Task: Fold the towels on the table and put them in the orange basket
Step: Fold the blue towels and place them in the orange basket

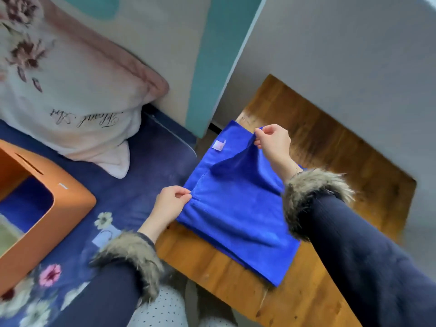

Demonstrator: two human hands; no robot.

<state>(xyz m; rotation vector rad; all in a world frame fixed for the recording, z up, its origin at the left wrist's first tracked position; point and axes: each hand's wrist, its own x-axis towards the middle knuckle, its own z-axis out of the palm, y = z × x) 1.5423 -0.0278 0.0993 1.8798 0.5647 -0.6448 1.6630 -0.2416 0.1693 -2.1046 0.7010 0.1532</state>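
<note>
A blue towel [238, 208] lay spread on the wooden bench [318, 149]. The left hand [172, 201] pinched the towel's left edge, and the right hand [273, 140] pinched a lifted fold at its far edge. The orange basket [44, 208] stood well left of the towel on a flowered bed cover [132, 175], a pillow [70, 95] behind it.

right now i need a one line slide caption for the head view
Both hands, left and right, pinch edges of a blue towel on the wooden table, orange basket at left.
</note>
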